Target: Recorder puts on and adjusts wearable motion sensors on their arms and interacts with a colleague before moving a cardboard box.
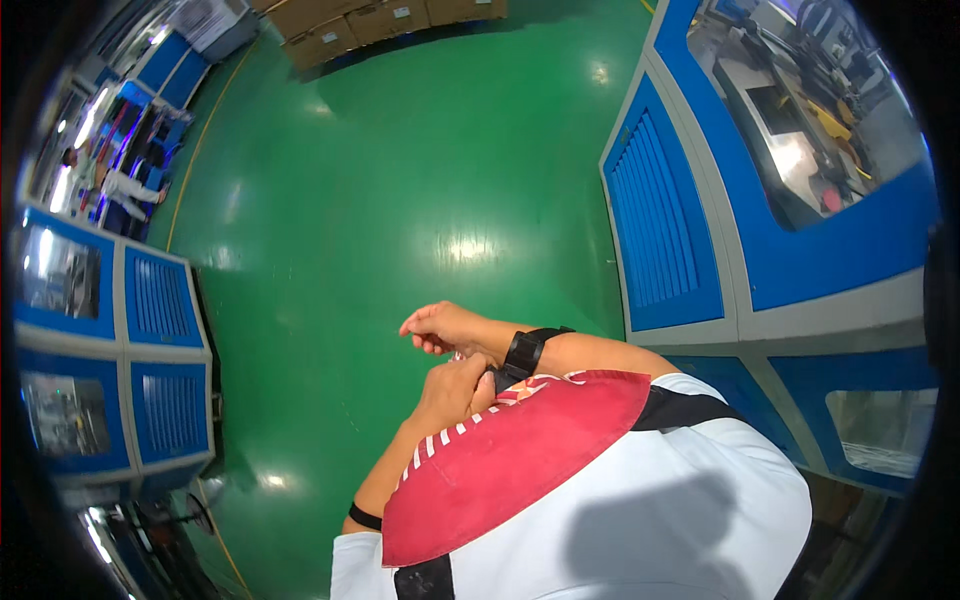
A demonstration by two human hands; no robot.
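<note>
Strapping made of flat black material, with a dark rectangular block (523, 352) on it, is seen in the head view to be fitted around the bare right forearm (600, 353), between the elbow and the wrist. The block's long axis is set across the forearm, slanting from upper right to lower left, while the forearm itself is laid nearly sideways over the front of the body.

The bare left hand (452, 393) is brought in from the lower left. Its fingers are curled, and its thumb is placed right at the lower end of the strapping; whether that end is pinched or only touched cannot be told. From this hand, the block lies to the right and a little farther from the torso. The left hand is the nearer one; the bare right hand (440, 326) is extended past it to the upper left, loosely half-curled, with nothing seen to be held.

Just below, a red cloth apron (520, 460) with white marks along its edge is worn over a white short-sleeved shirt (650, 515). A thin black band (365, 517) is worn on the left arm. Beneath, a glossy green floor (400, 190) is flanked by blue-and-grey machine cabinets (665, 200), and brown cardboard boxes (385, 22) are set at the top.
</note>
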